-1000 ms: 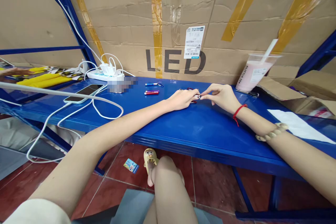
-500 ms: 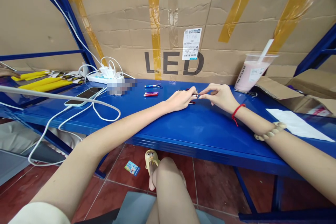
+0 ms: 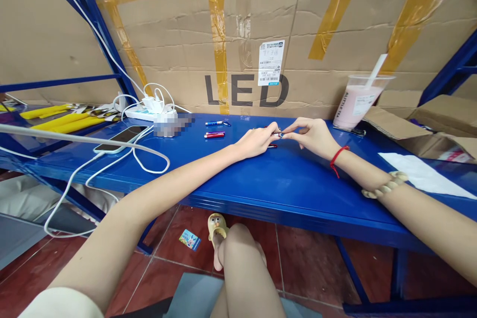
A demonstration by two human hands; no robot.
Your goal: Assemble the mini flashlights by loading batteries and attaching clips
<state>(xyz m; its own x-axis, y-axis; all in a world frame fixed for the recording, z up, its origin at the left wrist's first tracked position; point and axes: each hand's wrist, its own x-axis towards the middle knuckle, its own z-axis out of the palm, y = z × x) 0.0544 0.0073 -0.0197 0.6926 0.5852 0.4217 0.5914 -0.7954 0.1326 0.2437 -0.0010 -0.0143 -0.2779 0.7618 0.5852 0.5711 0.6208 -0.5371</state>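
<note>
My left hand (image 3: 256, 141) and my right hand (image 3: 312, 135) meet fingertip to fingertip over the blue metal shelf (image 3: 268, 179). Between them they pinch a small pen-like light (image 3: 278, 134) with a silver tip; most of it is hidden by the fingers. A red end of a similar piece (image 3: 273, 146) peeks out under my left hand. To the left lie a red pen light (image 3: 214, 134) and a blue pen light (image 3: 216, 122) on the shelf. A red string and a bead bracelet (image 3: 384, 188) sit on my right arm.
A pink drink cup with a straw (image 3: 358, 101) stands at the back right beside an open carton (image 3: 428, 126) and a white sheet (image 3: 421, 176). At the left lie a phone (image 3: 121, 138), white cables, a power strip (image 3: 147, 109) and yellow items (image 3: 61, 119). A large "LED" cardboard box (image 3: 246, 35) stands behind.
Both hands stay together on the small pen light, with only slight finger shifts. The view has drifted a little, and another person's hand at the far left has gone out of sight.
</note>
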